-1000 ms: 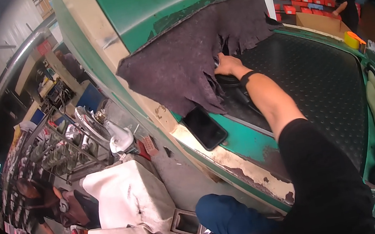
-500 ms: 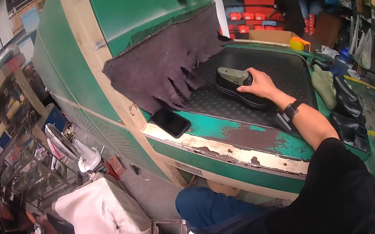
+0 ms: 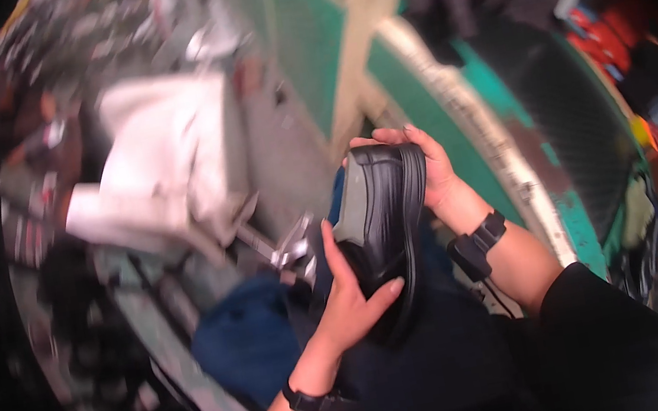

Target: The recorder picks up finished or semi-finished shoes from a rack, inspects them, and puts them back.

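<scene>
A black shoe [image 3: 387, 208] with a grey-green last [image 3: 352, 197] inside it is tilted in the air above my lap. My right hand [image 3: 435, 165] grips its far end, fingers curled round the edge. Around its near end is my left hand [image 3: 350, 299], the thumb stretched along one side and the fingers on the other. Both wrists carry dark bands. Parts of the shoe's near end are in shadow.
To the right stands a green machine with a black belt [image 3: 562, 103] and a worn pale edge [image 3: 482, 126]. A whitish cloth [image 3: 174, 149] covers something at the left. Shiny metal pieces [image 3: 292, 247] lie beyond my knee [image 3: 246, 334]. Motion blurs the surroundings.
My right hand has lifted the shoe off the black belt and brought it over my lap. My left hand has come up from the lower edge and taken hold of it. The view has turned left.
</scene>
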### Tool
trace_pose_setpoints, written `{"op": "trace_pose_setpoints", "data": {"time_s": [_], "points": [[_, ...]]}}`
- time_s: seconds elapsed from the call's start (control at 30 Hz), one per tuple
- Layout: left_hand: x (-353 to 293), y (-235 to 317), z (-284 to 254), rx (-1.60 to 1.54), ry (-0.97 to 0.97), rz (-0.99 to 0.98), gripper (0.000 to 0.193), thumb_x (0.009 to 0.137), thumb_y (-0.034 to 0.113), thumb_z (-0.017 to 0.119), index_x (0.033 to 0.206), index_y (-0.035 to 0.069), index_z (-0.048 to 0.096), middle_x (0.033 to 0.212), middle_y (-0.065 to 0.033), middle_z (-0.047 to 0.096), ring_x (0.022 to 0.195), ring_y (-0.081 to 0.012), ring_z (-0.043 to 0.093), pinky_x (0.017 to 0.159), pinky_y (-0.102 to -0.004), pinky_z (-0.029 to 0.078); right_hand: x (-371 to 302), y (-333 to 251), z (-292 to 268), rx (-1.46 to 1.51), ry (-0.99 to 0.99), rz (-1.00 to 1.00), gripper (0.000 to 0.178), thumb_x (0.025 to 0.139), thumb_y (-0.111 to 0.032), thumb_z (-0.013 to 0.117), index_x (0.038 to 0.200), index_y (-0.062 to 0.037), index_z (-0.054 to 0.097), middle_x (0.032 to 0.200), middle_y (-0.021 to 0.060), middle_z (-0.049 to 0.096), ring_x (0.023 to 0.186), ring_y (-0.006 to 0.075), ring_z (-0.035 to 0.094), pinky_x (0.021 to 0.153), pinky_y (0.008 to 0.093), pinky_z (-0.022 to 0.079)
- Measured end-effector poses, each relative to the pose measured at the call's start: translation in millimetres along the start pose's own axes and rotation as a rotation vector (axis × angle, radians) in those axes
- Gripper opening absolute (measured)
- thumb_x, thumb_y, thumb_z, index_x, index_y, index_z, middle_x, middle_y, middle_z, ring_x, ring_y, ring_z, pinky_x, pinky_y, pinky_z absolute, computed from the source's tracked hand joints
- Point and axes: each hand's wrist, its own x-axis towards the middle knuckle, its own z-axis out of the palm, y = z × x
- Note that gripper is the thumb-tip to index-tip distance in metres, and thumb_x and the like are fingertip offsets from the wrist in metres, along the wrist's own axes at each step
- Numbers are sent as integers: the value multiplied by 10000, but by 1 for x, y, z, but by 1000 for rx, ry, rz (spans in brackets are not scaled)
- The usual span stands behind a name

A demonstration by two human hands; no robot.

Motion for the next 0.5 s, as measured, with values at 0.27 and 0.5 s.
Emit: {"op": "trace_pose_setpoints", "data": {"time_s": [0.27,0.5], "points": [[-57,-79,-29,-937,445,-475,958,981,269,590,1610,206,-129,1555,-187,333,1284,-262,535,1016,-336,475,23,137,-69,-52,384,327,450,978,-425,621,1155,-12,647,1249,181,660,1171,332,628,1015,482,510],[-32,-103,-71,-1425,386,-510,545,987,372,536,1477,175,402,1356,-232,560,1125,-434,639,834,-714,532,73,171,-89,14,568,411,368,936,-363,711,1029,-15,638,1052,147,695,982,307,679,881,454,573]]}}
